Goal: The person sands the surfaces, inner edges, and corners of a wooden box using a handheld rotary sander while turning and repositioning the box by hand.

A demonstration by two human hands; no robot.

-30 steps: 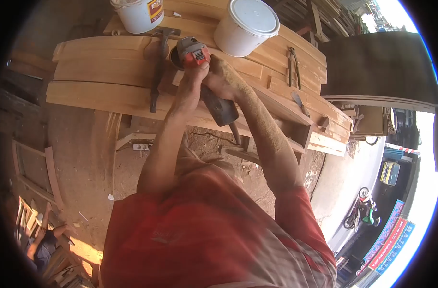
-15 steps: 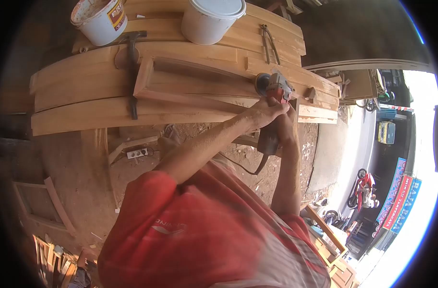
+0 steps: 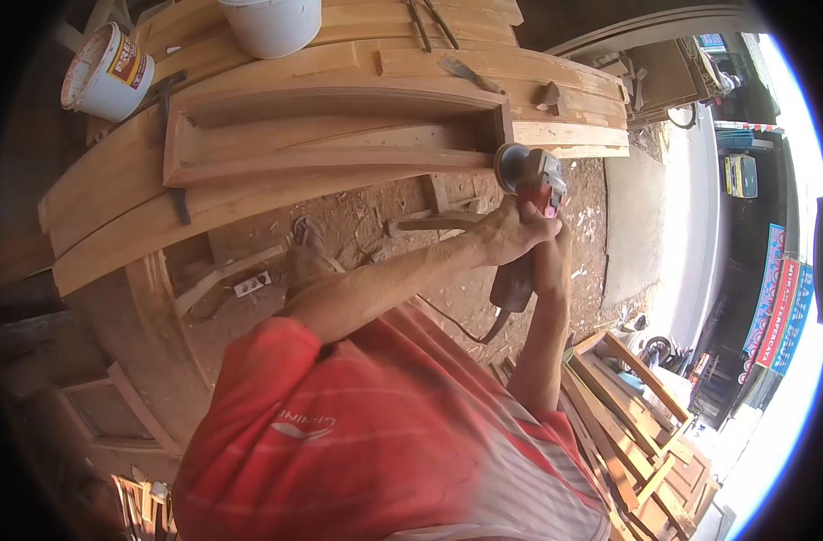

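My left hand (image 3: 512,233) is closed around the front of an angle grinder (image 3: 539,185), near its grey gear head. My right hand (image 3: 548,261) wraps the grinder's body just behind, partly hidden by the left. The grinder's round disc (image 3: 512,169) is at the near right corner of a long rectangular wooden frame (image 3: 339,171); I cannot tell whether they touch. This frame lies on wooden boards (image 3: 240,200). A cord runs from the grinder's rear end down toward my shirt.
A hammer (image 3: 166,88) lies at the frame's left end, partly hidden. Two white buckets (image 3: 133,90) (image 3: 276,27), pincers (image 3: 434,22), a scraper-like tool (image 3: 470,74) and a small block (image 3: 549,97) are on or beside the boards. A power strip (image 3: 252,284) lies below; wooden pieces (image 3: 628,424) are stacked at right.
The grinder has gone from over the frame's right part to its near right corner. My view has shifted, so the boards and buckets appear further left and higher. Both hands keep their hold.
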